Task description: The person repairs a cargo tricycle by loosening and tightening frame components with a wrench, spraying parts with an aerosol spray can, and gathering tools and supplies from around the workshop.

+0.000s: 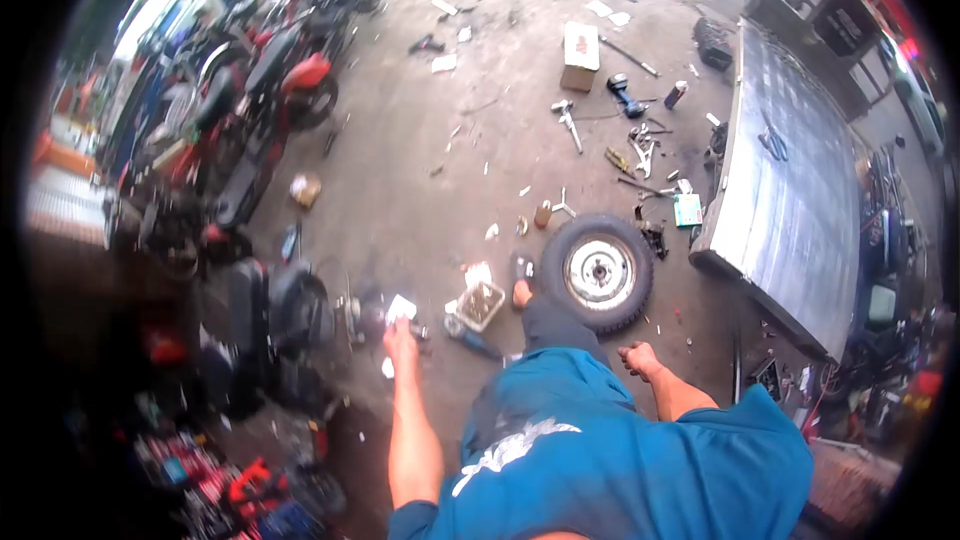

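Note:
My left hand [400, 340] is stretched forward and low, closed on a small white piece of paper or cloth [401, 307]; blur hides which. My right hand [640, 358] hangs beside my thigh with its fingers curled in; anything inside them is hidden. In front of my right hand lies a wheel with a black tire [640, 230] and a white rim [598, 273], flat on the ground by my foot [522, 292]. Between my left hand and that foot are a plastic tub [480, 305] with dark contents and a blue-handled power tool [475, 342].
Motorcycles [230, 100] crowd the left side. On the right stands a vehicle's metal cargo bed [785, 180]. A cardboard box [580, 55], a blue cordless tool [626, 97], a spray can [676, 93] and several wrenches [643, 153] are scattered ahead on the stained ground.

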The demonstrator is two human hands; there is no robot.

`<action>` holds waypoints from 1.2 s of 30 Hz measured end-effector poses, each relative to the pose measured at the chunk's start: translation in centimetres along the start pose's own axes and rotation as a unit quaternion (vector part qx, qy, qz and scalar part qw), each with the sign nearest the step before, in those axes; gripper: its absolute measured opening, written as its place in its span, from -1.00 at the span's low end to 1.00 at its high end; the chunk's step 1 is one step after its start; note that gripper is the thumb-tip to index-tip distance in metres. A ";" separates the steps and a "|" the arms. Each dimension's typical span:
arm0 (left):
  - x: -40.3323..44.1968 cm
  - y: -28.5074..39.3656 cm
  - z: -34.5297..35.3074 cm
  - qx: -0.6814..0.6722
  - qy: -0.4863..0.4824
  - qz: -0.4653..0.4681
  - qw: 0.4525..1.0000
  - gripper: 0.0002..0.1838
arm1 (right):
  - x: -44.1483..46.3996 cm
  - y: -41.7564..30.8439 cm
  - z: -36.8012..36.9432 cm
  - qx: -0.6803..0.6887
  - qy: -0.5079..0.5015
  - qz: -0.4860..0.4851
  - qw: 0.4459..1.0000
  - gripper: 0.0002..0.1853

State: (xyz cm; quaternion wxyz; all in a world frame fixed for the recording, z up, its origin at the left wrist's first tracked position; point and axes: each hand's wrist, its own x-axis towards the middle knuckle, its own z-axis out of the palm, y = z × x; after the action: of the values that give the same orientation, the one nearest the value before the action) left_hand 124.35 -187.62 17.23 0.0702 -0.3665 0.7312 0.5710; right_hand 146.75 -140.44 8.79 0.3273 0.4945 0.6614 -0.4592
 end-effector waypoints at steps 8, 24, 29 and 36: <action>8.9 1.4 -3.9 -0.148 0.056 -0.112 0.981 -0.72 | 5.4 -31.0 -5.5 0.015 0.107 -0.263 0.959 -0.61; 42.9 29.5 6.8 0.120 -0.093 -0.144 0.978 -0.79 | 16.5 -51.0 3.5 0.216 0.220 -0.057 0.950 -0.63; 50.9 49.6 22.8 0.138 -0.172 -0.025 0.975 -0.93 | 13.0 -52.1 7.3 0.313 0.133 0.135 0.931 -0.83; 56.8 61.5 46.2 0.162 -0.299 0.100 0.935 -0.88 | 19.1 -60.8 6.4 0.437 0.148 0.179 0.869 -0.84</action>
State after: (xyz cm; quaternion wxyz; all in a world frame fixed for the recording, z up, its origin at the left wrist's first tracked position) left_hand 30.88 -167.74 20.22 0.2870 -0.0874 0.7917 0.5322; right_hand 82.91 -145.07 6.82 0.0523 0.7589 0.3341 -0.5566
